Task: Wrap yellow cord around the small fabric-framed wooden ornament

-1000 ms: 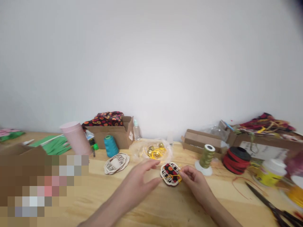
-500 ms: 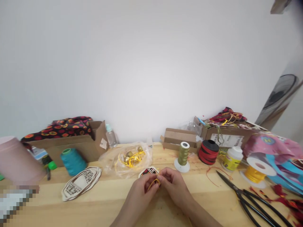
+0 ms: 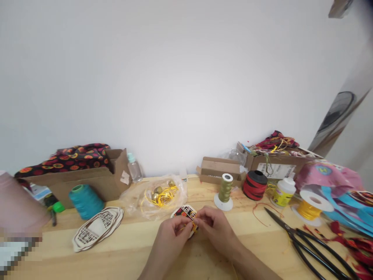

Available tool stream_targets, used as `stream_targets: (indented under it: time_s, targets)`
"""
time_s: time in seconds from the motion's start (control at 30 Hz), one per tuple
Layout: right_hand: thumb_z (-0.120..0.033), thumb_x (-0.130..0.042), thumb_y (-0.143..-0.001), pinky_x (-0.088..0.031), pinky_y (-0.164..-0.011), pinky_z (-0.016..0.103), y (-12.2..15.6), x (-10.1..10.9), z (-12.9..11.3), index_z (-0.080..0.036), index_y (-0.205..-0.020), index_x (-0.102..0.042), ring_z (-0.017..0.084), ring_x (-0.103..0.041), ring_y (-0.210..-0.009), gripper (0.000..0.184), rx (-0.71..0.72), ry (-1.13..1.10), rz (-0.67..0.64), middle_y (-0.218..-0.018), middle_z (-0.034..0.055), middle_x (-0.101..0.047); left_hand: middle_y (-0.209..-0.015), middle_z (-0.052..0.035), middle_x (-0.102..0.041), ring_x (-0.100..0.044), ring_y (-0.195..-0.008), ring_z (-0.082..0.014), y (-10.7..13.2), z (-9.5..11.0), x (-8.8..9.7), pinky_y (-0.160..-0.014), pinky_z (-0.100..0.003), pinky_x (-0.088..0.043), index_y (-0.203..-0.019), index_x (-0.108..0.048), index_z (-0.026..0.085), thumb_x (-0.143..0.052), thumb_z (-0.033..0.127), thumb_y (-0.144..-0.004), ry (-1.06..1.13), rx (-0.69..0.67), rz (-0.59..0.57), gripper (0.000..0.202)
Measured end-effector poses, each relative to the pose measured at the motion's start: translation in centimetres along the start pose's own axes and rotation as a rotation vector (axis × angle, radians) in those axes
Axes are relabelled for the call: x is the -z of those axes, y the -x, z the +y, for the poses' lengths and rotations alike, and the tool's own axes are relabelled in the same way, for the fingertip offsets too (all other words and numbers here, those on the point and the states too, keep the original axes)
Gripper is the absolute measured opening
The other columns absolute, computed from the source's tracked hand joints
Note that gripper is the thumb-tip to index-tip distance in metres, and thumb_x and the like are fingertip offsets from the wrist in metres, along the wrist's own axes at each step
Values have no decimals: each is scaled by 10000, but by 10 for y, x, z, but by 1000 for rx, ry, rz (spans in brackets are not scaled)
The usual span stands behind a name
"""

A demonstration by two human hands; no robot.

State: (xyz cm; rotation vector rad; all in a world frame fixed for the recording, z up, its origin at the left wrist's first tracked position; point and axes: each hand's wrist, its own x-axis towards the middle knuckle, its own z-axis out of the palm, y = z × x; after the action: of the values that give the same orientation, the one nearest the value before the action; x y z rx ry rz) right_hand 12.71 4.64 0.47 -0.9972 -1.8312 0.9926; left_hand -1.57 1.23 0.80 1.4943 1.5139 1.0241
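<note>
My left hand [image 3: 172, 238] and my right hand [image 3: 217, 232] meet at the front middle of the table, fingertips almost touching. Both pinch a thin yellow cord [image 3: 193, 226] between thumb and fingers. Just behind and under the fingertips lies a lattice-cut wooden piece [image 3: 184, 212] backed with black, red and yellow patterned fabric; its near part is largely covered by my fingers. A strand of yellow cord also shows below my right wrist. Where the cord meets the piece is hidden.
Cut wooden pieces [image 3: 97, 229] lie stacked at left beside a teal thread cone [image 3: 86, 201]. Behind my hands is a plastic bag [image 3: 136, 200] with bells and yellow cord. Olive thread [image 3: 225, 190], red-black ribbon [image 3: 255, 186], a glue bottle [image 3: 283, 191], yellow cord spool [image 3: 312, 208] and black scissors [image 3: 294, 233] stand or lie right.
My fingertips have shifted slightly, so more of the patterned wooden piece shows. The small yellow loop between my fingers looks smaller. The whole view has turned a little.
</note>
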Motion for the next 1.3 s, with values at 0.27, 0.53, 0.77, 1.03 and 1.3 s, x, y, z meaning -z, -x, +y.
stream_targets:
  time_s: [0.27,0.53,0.77,1.03,1.3]
  targets:
    - [-336,-555,-664,-242,-437,182,9,65,-33,-156,-587,-573,68,-313,-442,197,-122,-128,-217,-489,-50,-416,-569,-17,-629,-524,-527,-156,3,4,3,-492,-220,-367,-663,-659,135,-491,332,-681,-66,-22,-15,260]
    - [-554,-587,-525,-277,-443,197,76,158,-59,-170,-411,-575,72,-338,-398,401,-48,-137,-188,-391,-36,-389,-480,27,-553,-481,-473,-144,3,3,4,-458,-208,-322,-617,-650,160,-474,347,-667,-116,-58,-49,262]
    - [-311,-641,-578,-328,-414,189,124,202,-58,-196,-549,-677,107,-489,-434,124,-223,442,-179,-472,17,-575,-417,51,-475,-454,-443,-142,1,2,6,-432,-200,-295,-622,-655,173,-495,384,-641,-139,-59,-44,265]
    - [-352,-552,-697,-409,-720,254,42,54,-59,-201,-895,-597,159,-547,-795,253,188,568,-15,-864,44,-615,-498,29,-608,-563,-560,-199,-2,-1,7,-516,-236,-406,-678,-664,208,-511,358,-640,-161,-63,-74,218]
    - [-384,-403,-798,-415,-688,212,2,-21,-16,-209,-995,-504,140,-546,-792,282,286,627,-33,-881,19,-587,-634,76,-706,-610,-765,-268,-19,-26,13,-652,-288,-493,-627,-676,313,-504,365,-589,-187,-69,14,184]
